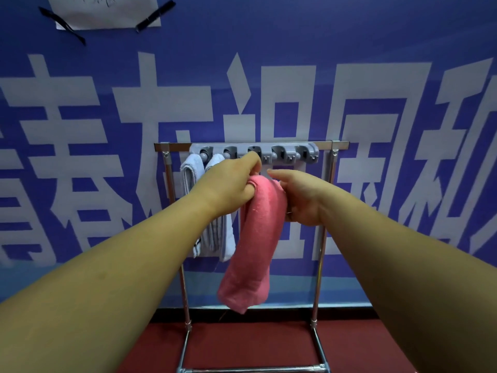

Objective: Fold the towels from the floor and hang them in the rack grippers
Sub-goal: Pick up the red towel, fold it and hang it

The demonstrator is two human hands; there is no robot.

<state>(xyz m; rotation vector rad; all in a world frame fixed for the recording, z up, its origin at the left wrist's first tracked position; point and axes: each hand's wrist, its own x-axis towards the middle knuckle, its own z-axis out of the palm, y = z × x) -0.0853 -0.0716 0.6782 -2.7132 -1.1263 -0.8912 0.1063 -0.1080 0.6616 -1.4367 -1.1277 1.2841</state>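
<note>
A folded pink towel (255, 238) hangs down from both my hands, just below the grey gripper strip (285, 153) on the metal rack (320, 238). My left hand (231, 184) grips the towel's top fold, its fingers reaching up to the third clip. On the right side of the fold, my right hand (301, 195) holds the towel, forefinger pointing left. Two white towels (192, 173) (223, 238) hang from the first two clips at the left.
The rack stands against a blue wall (80, 130) with large white characters. A paper sheet (107, 12) is taped high on the wall. Red floor (242, 345) lies under the rack's base bar (255, 369). The two right clips hold nothing.
</note>
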